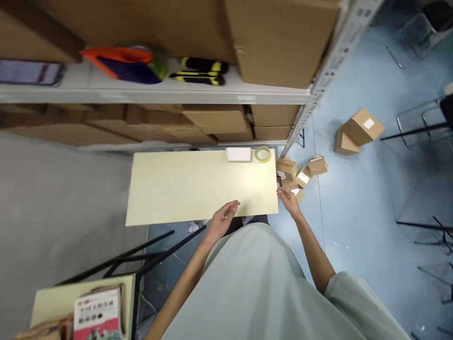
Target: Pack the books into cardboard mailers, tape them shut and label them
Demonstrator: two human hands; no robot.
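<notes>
My left hand (223,216) hovers over the near edge of a pale yellow table (184,186), fingers loosely stretched out and holding nothing. Just past the table's right corner, my right hand (288,197) is open and empty, close to a pile of small cardboard boxes (295,172) on the blue floor. At the table's far right edge lie a white stack of labels (239,154) and a roll of clear tape (263,154).
A metal shelf (141,92) behind the table carries large cartons, black-yellow gloves (200,71) and an orange-blue item (122,63). Two bigger boxes (357,131) sit on the floor at right. Chair frames stand far right; a second table with a book (97,314) is lower left.
</notes>
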